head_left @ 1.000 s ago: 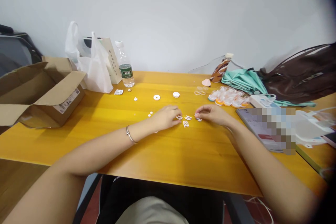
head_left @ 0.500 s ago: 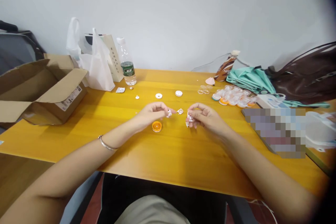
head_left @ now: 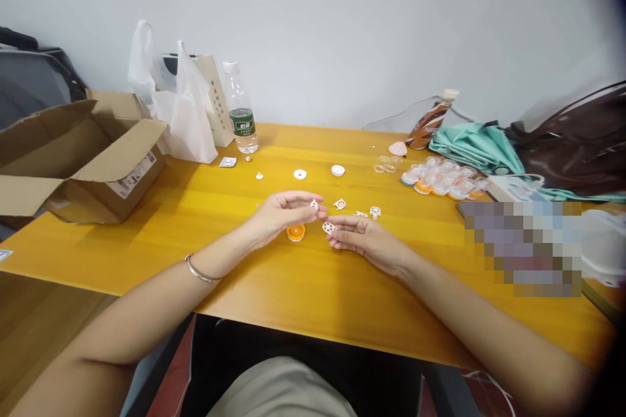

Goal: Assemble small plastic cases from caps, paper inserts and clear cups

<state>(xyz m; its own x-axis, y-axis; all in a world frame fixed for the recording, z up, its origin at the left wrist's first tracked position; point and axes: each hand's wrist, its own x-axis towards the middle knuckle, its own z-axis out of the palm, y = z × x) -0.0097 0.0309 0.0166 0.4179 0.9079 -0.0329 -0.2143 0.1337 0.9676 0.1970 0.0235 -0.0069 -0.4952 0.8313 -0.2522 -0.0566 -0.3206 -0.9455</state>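
Observation:
My left hand (head_left: 288, 212) pinches a small white openwork plastic piece (head_left: 314, 205) between thumb and fingers. Close by, my right hand (head_left: 366, 240) grips another white openwork piece (head_left: 329, 228) at its fingertips, its cut-out face showing. Beyond the hands lie more such pieces: a loose white piece (head_left: 339, 204), a second piece (head_left: 375, 211) to the right, and one partly behind my right fingers. Just below my left hand sits a round orange part (head_left: 296, 232) with a white rim. Farther back are a white ring (head_left: 300, 174) and a round white cap (head_left: 338, 171).
An open cardboard box (head_left: 117, 163) stands left, beside a white plastic bag (head_left: 186, 114) and a water bottle (head_left: 243, 117). On the right are several clear-and-orange round cases (head_left: 447, 179), a brown drink bottle (head_left: 433, 120), a folded teal umbrella (head_left: 476, 146) and a blurred-out flat object (head_left: 523, 247).
My right hand has moved left and nearer my left hand, now showing a white piece flat at its fingertips. White pieces now show on the table beyond it. The view has shifted slightly.

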